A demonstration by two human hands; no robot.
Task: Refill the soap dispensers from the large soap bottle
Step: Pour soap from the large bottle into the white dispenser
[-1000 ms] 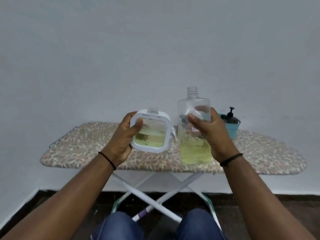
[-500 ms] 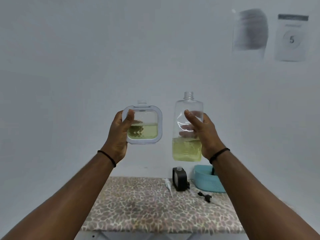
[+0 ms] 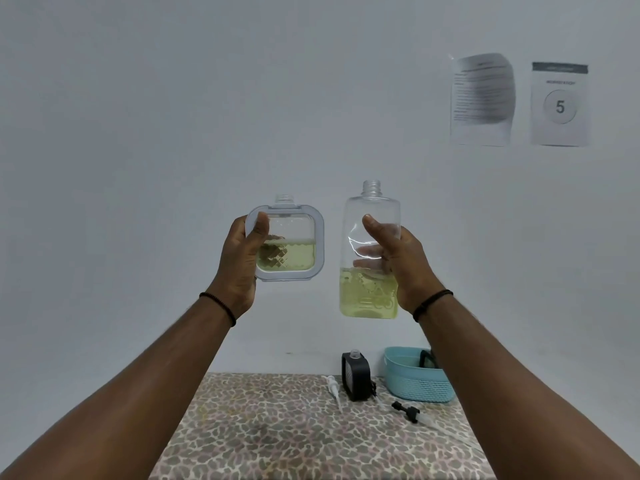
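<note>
My left hand [image 3: 242, 258] grips a square white-framed soap dispenser [image 3: 294, 247], upright with its neck uncapped and roughly half full of yellow-green soap. My right hand [image 3: 401, 261] grips the large clear soap bottle [image 3: 370, 299], also upright and uncapped, with soap in its lower third. Both are held up side by side, high above the board and apart from each other. A black-framed dispenser [image 3: 355, 375] stands uncapped on the board below.
The leopard-print ironing board [image 3: 277, 438] carries a white pump [image 3: 334, 386], a black pump [image 3: 407, 410] and a light blue basket [image 3: 415, 379] at the far right. Two paper sheets [image 3: 485, 98] hang on the white wall.
Both hands have raised the dispenser and bottle from just above the board up in front of the wall; the view tilted and now looks along the board.
</note>
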